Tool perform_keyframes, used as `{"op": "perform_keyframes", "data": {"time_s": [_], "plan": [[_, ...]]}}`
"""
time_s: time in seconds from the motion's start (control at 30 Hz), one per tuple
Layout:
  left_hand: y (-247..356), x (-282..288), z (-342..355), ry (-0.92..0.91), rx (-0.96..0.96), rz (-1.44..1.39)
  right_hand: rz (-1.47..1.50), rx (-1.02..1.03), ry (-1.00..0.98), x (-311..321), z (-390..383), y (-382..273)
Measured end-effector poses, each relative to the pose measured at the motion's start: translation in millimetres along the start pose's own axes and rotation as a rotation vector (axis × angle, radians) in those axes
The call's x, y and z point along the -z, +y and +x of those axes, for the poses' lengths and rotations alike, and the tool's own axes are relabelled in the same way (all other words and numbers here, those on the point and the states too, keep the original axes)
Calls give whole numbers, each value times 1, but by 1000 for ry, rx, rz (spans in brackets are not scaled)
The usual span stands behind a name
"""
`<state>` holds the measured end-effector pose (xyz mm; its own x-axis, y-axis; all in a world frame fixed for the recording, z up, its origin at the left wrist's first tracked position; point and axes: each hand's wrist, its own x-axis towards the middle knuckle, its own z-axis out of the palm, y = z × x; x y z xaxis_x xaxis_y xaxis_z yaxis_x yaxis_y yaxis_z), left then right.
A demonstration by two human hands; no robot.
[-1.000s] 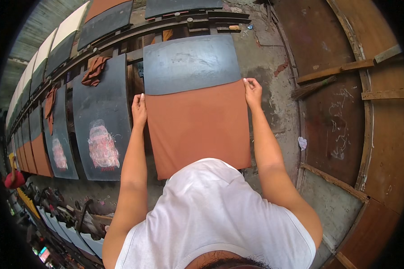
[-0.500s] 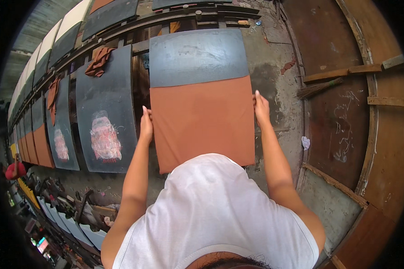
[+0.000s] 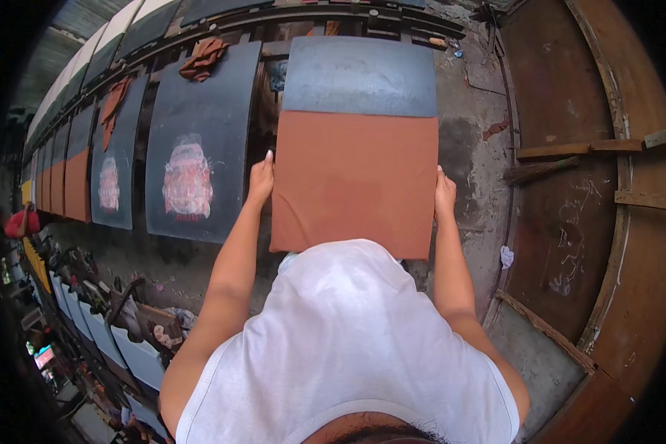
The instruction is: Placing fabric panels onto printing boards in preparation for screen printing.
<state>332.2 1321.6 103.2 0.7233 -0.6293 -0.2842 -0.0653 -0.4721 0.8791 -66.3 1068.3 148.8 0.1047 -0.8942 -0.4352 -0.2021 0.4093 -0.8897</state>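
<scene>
Left hand (image 3: 261,179) and right hand (image 3: 445,194) slid bodyward along brown cloth (image 3: 355,166), over dark board's (image 3: 359,78) near part. Can't tell if fingers (image 3: 267,164) pinch. Uneven pull could skew cloth, deepening near-left crease.

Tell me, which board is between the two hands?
The rightmost near board, with the left hand and right hand at its sides and brown cloth over its lower part. The next two boards leftward show pinkish patches instead.

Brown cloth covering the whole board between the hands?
No, the dark board shows bare beyond the brown cloth's far edge.
</scene>
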Motion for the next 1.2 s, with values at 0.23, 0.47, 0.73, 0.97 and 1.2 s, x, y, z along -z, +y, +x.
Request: {"op": "perform_keyframes", "data": {"time_s": [0.23, 0.47, 0.73, 0.97, 1.2], "plan": [[36, 16, -43, -92, 251, -150, 40, -35, -41, 12, -40, 9], [18, 15, -104, -58, 16, 43, 125, -172, -67, 29, -80, 31], [-11, 20, -95, -27, 63, 75, 13, -178, 1, 48, -97, 55], [10, 9, -159, 46, 515, -404, 130, -250, -42, 56, -130, 59], [1, 19, -175, 48, 225, 3, 142, -271, -36, 54, -142, 58]]}}
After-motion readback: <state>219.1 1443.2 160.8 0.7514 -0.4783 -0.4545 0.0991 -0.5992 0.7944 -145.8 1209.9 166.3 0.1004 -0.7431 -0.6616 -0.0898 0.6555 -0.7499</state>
